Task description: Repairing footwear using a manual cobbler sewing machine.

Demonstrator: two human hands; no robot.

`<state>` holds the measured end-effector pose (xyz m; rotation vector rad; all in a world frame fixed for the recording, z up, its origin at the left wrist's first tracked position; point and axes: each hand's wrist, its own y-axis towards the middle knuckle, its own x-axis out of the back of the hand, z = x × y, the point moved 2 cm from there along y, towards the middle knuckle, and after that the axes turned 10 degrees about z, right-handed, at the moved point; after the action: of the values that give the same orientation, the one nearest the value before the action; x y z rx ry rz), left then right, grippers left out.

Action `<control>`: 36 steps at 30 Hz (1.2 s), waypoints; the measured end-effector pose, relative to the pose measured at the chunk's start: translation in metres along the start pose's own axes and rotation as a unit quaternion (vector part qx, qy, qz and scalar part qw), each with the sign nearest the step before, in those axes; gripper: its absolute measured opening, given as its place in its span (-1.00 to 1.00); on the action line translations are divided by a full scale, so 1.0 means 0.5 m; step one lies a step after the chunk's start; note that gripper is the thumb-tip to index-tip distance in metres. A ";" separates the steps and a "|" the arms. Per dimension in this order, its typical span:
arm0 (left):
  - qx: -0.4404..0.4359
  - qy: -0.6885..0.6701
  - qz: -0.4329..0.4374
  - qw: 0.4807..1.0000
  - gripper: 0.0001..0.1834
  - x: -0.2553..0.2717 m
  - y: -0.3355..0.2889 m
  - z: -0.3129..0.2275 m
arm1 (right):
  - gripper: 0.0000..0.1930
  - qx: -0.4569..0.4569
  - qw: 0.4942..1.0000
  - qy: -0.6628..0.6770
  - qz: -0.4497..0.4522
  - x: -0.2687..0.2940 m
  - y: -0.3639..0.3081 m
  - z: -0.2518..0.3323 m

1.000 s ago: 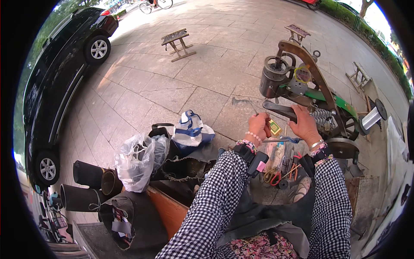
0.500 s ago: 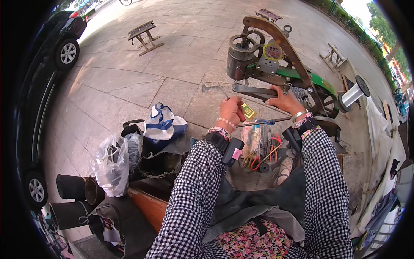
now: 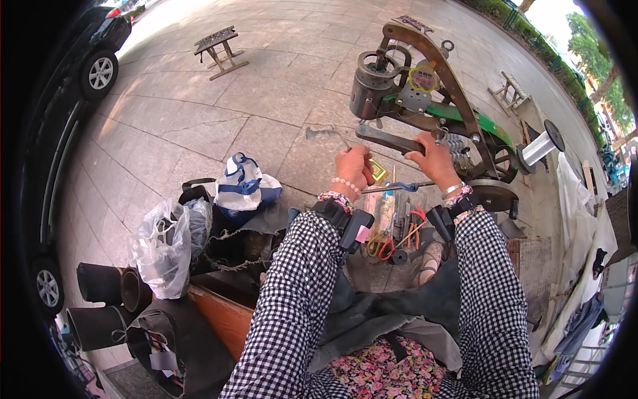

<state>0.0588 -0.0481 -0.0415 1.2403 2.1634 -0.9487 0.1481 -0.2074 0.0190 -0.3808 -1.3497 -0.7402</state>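
Note:
My left hand [image 3: 354, 166] is closed, thumb and fingers pinched together, with a thin metal rod-like tool [image 3: 345, 141] poking up from it. Its exact kind is too small to make out. Beside those fingers is a small yellow-and-green packet [image 3: 378, 171]; whether I hold it cannot be told. My right hand [image 3: 435, 163] grips the near end of the flat metal arm [image 3: 389, 139] of a hand-cranked shoe-patching machine [image 3: 425, 100], thumb below and fingers wrapped over it. This machine has a round metal head, a curved brown frame and a green-painted part.
Below my hands lie scissors with red and yellow handles [image 3: 386, 247] and other tools. A spool of pale thread [image 3: 543, 146] juts from the machine's right. To the left are a blue-and-white bag [image 3: 242, 189], a clear plastic bag [image 3: 163, 253] and dark rolls [image 3: 100, 328]. Stools stand beyond.
The view has shifted slightly. My right fingers have drawn in closer around the machine's arm. My left hand stays pinched in nearly the same place.

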 end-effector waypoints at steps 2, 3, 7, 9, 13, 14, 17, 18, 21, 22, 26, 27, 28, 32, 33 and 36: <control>0.000 0.005 -0.004 1.000 -0.91 -0.001 -0.001 -0.001 | -0.62 0.004 0.998 0.058 -0.012 -0.008 -0.001 0.000; -0.002 0.001 -0.007 1.000 -0.91 0.000 -0.001 -0.003 | -0.62 0.003 0.998 0.056 -0.012 -0.010 0.000 0.001; -0.011 -0.001 -0.020 1.000 -0.92 0.005 0.010 -0.006 | -0.66 0.032 0.997 0.065 -0.041 -0.010 0.005 0.000; -0.012 0.008 -0.020 1.000 -0.91 0.010 0.011 -0.011 | -0.66 0.036 0.996 0.071 -0.040 -0.010 0.009 0.004; -0.025 0.032 -0.015 0.999 -0.91 0.014 0.014 -0.010 | -0.67 0.066 0.992 0.083 -0.071 -0.001 0.000 0.009; -0.030 0.030 -0.017 0.999 -0.90 0.010 0.009 -0.012 | -0.67 0.068 0.992 0.084 -0.071 0.002 -0.004 0.009; -0.039 0.032 -0.021 0.998 -0.90 0.022 0.012 -0.001 | -0.67 0.063 0.992 0.088 -0.071 -0.004 -0.015 0.011; -0.048 0.038 -0.018 0.998 -0.90 0.022 0.010 0.000 | -0.68 0.047 0.993 0.087 -0.059 -0.005 -0.019 0.012; -0.035 0.044 -0.019 0.998 -0.89 0.019 0.005 0.004 | -0.67 0.046 0.994 0.074 -0.059 0.005 -0.031 0.018; -0.029 0.035 -0.034 0.998 -0.88 0.025 0.003 0.005 | -0.63 0.052 0.994 0.075 -0.058 -0.007 -0.031 0.012; -0.029 0.012 -0.047 0.998 -0.85 0.035 0.020 -0.006 | -0.49 -0.013 1.000 -0.012 -0.025 -0.041 -0.030 0.016; -0.038 0.008 -0.064 0.997 -0.86 0.040 0.003 -0.005 | -0.49 -0.021 1.000 -0.010 -0.019 -0.032 -0.037 0.026; -0.032 0.021 -0.051 0.998 -0.87 0.039 0.004 -0.016 | -0.48 0.010 0.998 -0.039 -0.044 -0.015 -0.035 0.033; -0.021 -0.002 -0.055 0.998 -0.88 0.023 -0.019 -0.047 | -0.48 0.023 0.997 0.023 -0.068 0.031 -0.085 0.033; -0.027 0.003 -0.052 0.998 -0.88 0.021 -0.024 -0.054 | -0.48 0.021 0.998 0.028 -0.060 0.038 -0.107 0.028; -0.029 0.000 -0.052 0.998 -0.89 0.011 -0.033 -0.059 | -0.61 -0.001 0.989 0.099 -0.111 0.099 -0.191 -0.006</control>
<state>0.0402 -0.0285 -0.0203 1.1101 2.2567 -0.9205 0.0882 -0.2908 0.0505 -0.1541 -1.2152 -0.9386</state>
